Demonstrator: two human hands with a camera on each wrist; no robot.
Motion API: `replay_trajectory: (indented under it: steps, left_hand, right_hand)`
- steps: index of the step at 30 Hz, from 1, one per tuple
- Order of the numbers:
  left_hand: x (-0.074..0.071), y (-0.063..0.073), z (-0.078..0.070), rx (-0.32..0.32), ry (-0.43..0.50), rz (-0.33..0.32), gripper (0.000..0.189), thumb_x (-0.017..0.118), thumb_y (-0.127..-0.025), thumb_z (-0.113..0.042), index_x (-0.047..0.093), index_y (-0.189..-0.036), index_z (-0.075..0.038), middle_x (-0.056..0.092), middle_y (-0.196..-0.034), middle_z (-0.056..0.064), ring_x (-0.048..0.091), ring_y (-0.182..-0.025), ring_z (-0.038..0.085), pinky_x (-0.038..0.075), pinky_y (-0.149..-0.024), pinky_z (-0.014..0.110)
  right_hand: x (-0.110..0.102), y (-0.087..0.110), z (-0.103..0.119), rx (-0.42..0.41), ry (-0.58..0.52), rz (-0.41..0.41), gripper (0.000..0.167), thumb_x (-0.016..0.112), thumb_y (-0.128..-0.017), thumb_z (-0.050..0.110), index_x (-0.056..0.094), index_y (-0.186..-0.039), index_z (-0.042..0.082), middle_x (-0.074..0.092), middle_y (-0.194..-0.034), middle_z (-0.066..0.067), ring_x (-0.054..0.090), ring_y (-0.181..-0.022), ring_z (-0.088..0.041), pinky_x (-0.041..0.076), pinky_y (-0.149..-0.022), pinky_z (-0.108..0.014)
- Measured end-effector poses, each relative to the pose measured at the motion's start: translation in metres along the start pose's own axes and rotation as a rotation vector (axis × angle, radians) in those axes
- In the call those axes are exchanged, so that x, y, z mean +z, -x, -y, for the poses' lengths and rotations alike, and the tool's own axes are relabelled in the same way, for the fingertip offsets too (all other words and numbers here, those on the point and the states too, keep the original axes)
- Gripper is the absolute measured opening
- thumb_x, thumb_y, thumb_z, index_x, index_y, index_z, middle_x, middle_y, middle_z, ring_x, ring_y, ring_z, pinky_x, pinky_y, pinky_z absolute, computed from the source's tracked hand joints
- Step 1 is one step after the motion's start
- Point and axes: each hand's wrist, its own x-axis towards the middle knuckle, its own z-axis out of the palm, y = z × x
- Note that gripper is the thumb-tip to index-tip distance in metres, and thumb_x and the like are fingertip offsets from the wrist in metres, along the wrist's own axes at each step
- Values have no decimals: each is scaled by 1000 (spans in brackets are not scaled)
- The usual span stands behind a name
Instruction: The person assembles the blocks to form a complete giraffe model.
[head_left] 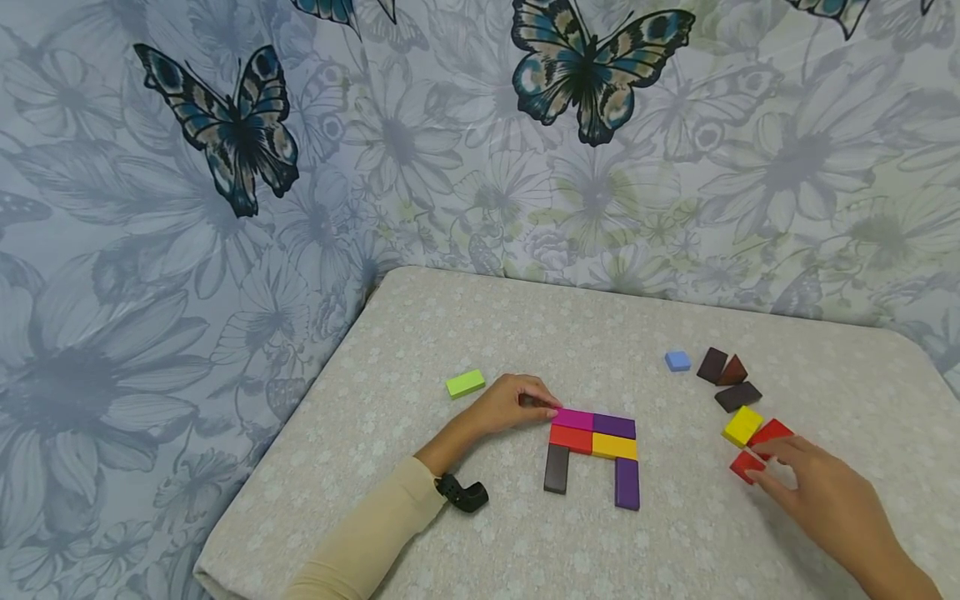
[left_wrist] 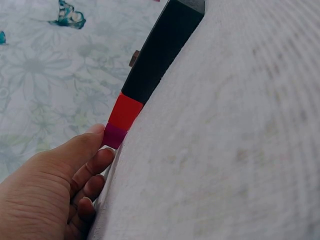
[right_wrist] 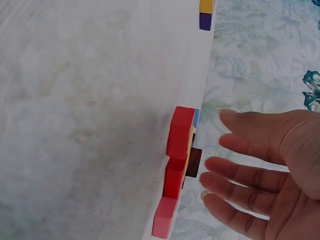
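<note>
On the bed-like surface lies a flat figure of blocks. Its top row has a magenta block (head_left: 573,419) and a purple block (head_left: 614,427); below are a red block (head_left: 572,439) and a yellow-orange block (head_left: 615,446). A dark grey block (head_left: 557,468) and another purple block (head_left: 627,483) form two legs. My left hand (head_left: 517,404) touches the magenta block's left end with its fingertips, thumb laid against it in the left wrist view. Over two red blocks (head_left: 747,467) at the right hovers my right hand (head_left: 828,492), fingers spread and holding nothing in the right wrist view.
A lime green block (head_left: 466,383) lies left of the figure, behind my left wrist. Beyond the red blocks are a yellow block (head_left: 743,427), dark brown blocks (head_left: 738,397), a brown triangular block (head_left: 732,371) and a blue block (head_left: 677,361). A butterfly-patterned wall (head_left: 465,208) borders the surface.
</note>
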Motion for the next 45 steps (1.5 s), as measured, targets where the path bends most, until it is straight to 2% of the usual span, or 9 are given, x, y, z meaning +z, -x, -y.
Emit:
replay_trajectory:
  steps: [3,6,11,16,19,22,26,35,45]
  left_hand:
    - [0,0,-1,5,-7,-1,17,78,-92,-20,81,-108,-16,72,-95,-10,55,-79,6,45,-68,23]
    - [-1,0,-2,1,-15,-1,17,78,-92,-20,81,-108,-17,72,-95,-11,55,-78,6,45,-68,23]
    - [0,0,-3,-11,-11,-1,16,78,-92,-21,81,-108,-17,72,-94,-12,55,-78,7,45,-68,23]
    - [-1,1,-2,-7,5,-3,16,79,-91,-20,81,-107,-16,72,-94,-11,55,-78,7,45,-68,23]
    - [-1,1,-2,-8,8,-1,16,78,-92,-19,81,-107,-16,72,-94,-11,55,-78,7,44,-68,23]
    - [-1,1,-3,-12,8,2,16,78,-92,-19,81,-107,-16,72,-94,-11,55,-78,7,44,-68,23]
    - [0,1,-2,-14,5,3,16,79,-91,-19,81,-107,-16,72,-94,-11,55,-78,7,45,-68,23]
    - [-2,1,-3,-1,5,-6,16,79,-91,-19,81,-107,-15,72,-93,-10,54,-76,7,44,-67,23]
    - [-2,2,-2,6,11,1,16,79,-91,-18,81,-107,-15,72,-94,-10,55,-78,7,45,-69,24]
  right_hand:
    - [3,-2,-5,42,-5,103,35,89,-77,27,74,-99,5,71,-92,-18,60,-70,-29,55,-62,-53]
    - [5,-3,-8,54,-28,164,32,88,-78,28,73,-98,7,70,-87,-8,55,-68,-21,55,-63,-50]
    - [8,-3,-8,21,-36,148,28,88,-77,22,72,-95,7,69,-86,-3,56,-69,-18,56,-66,-50]
    - [8,-7,-7,33,-41,166,26,88,-78,20,70,-94,8,67,-84,0,54,-68,-18,55,-65,-47]
    - [9,-8,-6,28,-38,162,25,88,-78,17,70,-93,8,67,-84,-1,54,-68,-19,55,-64,-46]
    - [8,-7,-2,21,-34,158,26,88,-78,16,71,-95,7,70,-92,-8,58,-73,-21,56,-69,-51]
    - [4,-4,10,6,-36,147,29,89,-77,16,73,-99,6,71,-103,-16,63,-83,-27,55,-76,-57]
    - [-4,5,53,-68,-7,79,34,91,-74,17,73,-101,10,72,-106,-15,66,-98,-38,55,-78,-58]
    - [-3,6,95,-226,6,-12,36,93,-72,19,72,-101,18,71,-104,-4,68,-95,-27,59,-75,-45]
